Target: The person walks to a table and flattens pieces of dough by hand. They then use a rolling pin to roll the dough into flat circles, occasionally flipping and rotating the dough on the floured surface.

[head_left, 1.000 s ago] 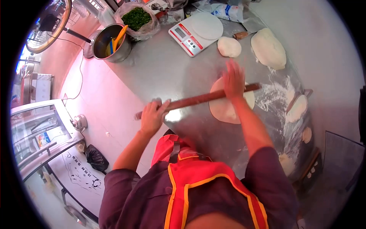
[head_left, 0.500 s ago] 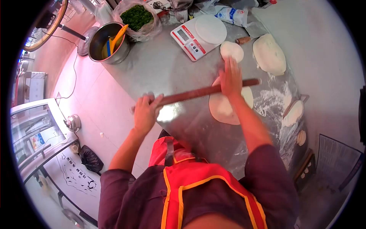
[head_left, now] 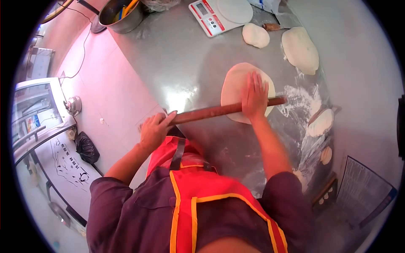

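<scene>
A long brown rolling pin (head_left: 206, 113) lies slantwise across a flat round sheet of dough (head_left: 236, 82) on the metal table. My left hand (head_left: 154, 128) is wrapped around the pin's left end, beyond the table's edge. Flat on top of the pin near its right end rests my right hand (head_left: 255, 99), palm down with fingers stretched forward over the dough. The part of the sheet beneath that hand and the pin is hidden. Behind the sheet sits a smaller round dough piece (head_left: 255, 35).
A white and red kitchen scale (head_left: 217, 17) stands at the back, left of a wooden-handled tool (head_left: 273, 27). Another flattened dough piece (head_left: 300, 50) lies back right. Scattered flour (head_left: 301, 101) covers the right side. A metal pot (head_left: 126, 24) sits at the table's far left corner.
My view has tilted down, so the scale and pot sit higher. The rolling pin and both hands have come nearer my body over the dough, uncovering more of its far part.
</scene>
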Motion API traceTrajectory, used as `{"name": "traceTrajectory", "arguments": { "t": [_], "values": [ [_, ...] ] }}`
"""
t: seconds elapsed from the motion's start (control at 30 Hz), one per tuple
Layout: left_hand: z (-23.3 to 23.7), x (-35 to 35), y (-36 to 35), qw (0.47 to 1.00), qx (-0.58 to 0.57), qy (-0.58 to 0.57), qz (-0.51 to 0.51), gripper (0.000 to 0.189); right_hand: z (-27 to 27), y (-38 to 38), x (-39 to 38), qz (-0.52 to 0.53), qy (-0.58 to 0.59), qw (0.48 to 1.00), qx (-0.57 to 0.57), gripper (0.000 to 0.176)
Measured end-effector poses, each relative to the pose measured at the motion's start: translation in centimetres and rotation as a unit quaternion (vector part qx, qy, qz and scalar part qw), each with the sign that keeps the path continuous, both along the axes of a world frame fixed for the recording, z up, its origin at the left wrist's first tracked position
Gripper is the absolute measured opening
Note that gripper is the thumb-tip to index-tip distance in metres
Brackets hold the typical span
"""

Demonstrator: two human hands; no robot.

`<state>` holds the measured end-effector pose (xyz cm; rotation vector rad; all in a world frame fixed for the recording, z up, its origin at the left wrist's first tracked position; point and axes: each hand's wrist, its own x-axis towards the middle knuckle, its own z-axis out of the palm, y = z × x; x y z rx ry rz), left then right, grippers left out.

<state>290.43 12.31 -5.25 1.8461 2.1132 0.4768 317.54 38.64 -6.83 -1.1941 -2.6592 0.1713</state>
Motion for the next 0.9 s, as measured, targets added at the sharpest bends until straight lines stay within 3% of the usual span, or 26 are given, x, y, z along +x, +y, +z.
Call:
{"name": "traceTrajectory", "arguments": {
  "t": [0.07,0.2,0.33,0.37,0.5,0.53,0.57,0.6,0.67,0.77,0.9],
  "values": [
    [-0.1,2.5,-1.6,0.999,0.016,-0.031,0.0,0.054,-0.9,-3.2,3.7,0.002,-0.041,0.999,-0.01,0.058],
    [1.1,5.8,-3.5,0.997,-0.051,-0.042,-0.035,0.055,-0.6,-9.1,8.6,-0.024,0.047,0.998,-0.02,0.059],
    [0.7,7.0,-4.5,0.988,-0.118,-0.08,-0.055,0.034,0.3,-14.1,13.7,-0.032,0.034,0.999,-0.017,0.064],
    [1.3,6.8,-4.0,0.99,-0.087,-0.078,-0.074,0.024,0.7,-14.3,14.7,-0.042,0.009,0.999,-0.013,0.064],
    [3.1,4.1,2.4,0.976,-0.088,-0.008,-0.197,0.031,2.7,-13.9,19.3,-0.108,-0.026,0.993,0.032,0.059],
    [3.2,3.7,4.9,0.972,0.01,0.001,-0.234,0.033,2.6,-14.4,20.3,-0.135,-0.009,0.991,0.002,0.058],
    [3.3,3.5,7.7,0.962,-0.014,0.041,-0.27,0.033,2.1,-15.6,21.6,-0.161,0.006,0.987,-0.029,0.057],
    [3.3,3.8,10.4,0.955,0.077,0.031,-0.286,0.033,1.9,-17.0,22.4,-0.185,0.021,0.981,-0.059,0.056],
    [3.9,4.8,15.7,0.937,0.108,0.049,-0.329,0.036,1.9,-20.7,22.1,-0.246,0.044,0.965,-0.083,0.055],
    [1.3,7.0,20.9,0.929,0.133,0.042,-0.343,0.047,1.3,-23.4,19.9,-0.358,0.033,0.929,-0.089,0.057],
    [-1.5,11.8,27.6,0.94,0.099,0.111,-0.308,0.066,-1.2,-18.7,18.4,-0.491,-0.081,0.867,0.001,0.057]
  ]
}}
